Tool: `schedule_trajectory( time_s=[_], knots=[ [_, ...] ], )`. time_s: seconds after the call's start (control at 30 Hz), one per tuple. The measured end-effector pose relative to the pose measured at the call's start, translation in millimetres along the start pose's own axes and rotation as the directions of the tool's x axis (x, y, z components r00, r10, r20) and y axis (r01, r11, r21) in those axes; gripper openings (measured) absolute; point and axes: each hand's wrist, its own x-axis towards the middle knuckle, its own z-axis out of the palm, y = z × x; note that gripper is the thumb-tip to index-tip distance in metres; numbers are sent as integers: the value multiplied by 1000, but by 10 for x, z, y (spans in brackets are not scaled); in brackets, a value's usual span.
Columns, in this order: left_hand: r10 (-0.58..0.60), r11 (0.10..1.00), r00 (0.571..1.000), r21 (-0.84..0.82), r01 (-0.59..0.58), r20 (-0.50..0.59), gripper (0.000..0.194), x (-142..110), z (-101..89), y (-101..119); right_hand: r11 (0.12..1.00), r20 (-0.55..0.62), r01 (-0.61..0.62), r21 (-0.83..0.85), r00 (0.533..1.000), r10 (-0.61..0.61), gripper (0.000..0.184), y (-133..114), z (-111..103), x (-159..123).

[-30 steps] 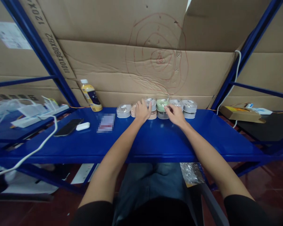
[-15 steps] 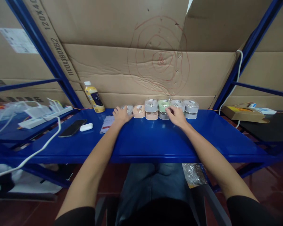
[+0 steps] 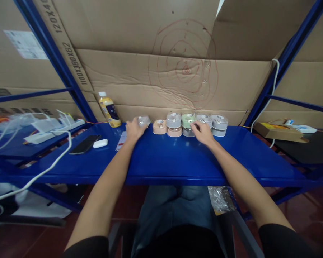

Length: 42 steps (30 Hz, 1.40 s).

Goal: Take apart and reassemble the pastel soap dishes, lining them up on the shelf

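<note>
A row of small round cases stands at the back of the blue shelf: a peach case, a grey case stacked on a peach one, a green case on a grey one, and two more grey stacks. My left hand is closed round a separate grey case, lifted slightly at the row's left end. My right hand rests with fingers curled against the green stack, touching it.
A yellow bottle stands at the back left. A black phone, a white earbud case and a card lie left of my hand. Power strips with white cables lie far left. A flat box sits right. Cardboard walls the back.
My left hand moved left from the middle stacks to the grey case at the row's end, closed on it and lifted it slightly. My right hand stayed on the green stack.
</note>
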Motion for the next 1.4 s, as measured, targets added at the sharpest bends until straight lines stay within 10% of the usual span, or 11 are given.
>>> schedule_trajectory(
  time_s=[0.2,0.4,0.5,0.9,1.2,1.3,1.4],
  knots=[
    [350,892,930,-264,-368,-114,62,-376,-387,122,992,-21,104,67,995,-103,32,-140,-33,-48],
    [838,472,538,-604,-642,84,55,-1007,-412,407,920,292,351,172,874,-388,99,-267,-1,-172],
    [878,430,459,-647,-630,136,58,-1107,-265,453,926,453,325,193,807,-378,105,-253,81,-218],
    [773,534,607,-705,-467,185,115,-1152,2,401,952,434,212,220,853,-290,81,-279,166,-220],
    [834,529,513,-565,-633,206,41,-1161,-13,327,993,179,-15,113,984,-6,61,76,-64,-6],
    [806,565,553,-553,-612,211,43,-1153,-31,343,995,191,-17,95,982,-2,60,118,-41,3],
    [708,643,691,-535,-548,143,46,-1103,-47,336,996,169,-27,86,986,12,61,132,-36,5]
  ],
)
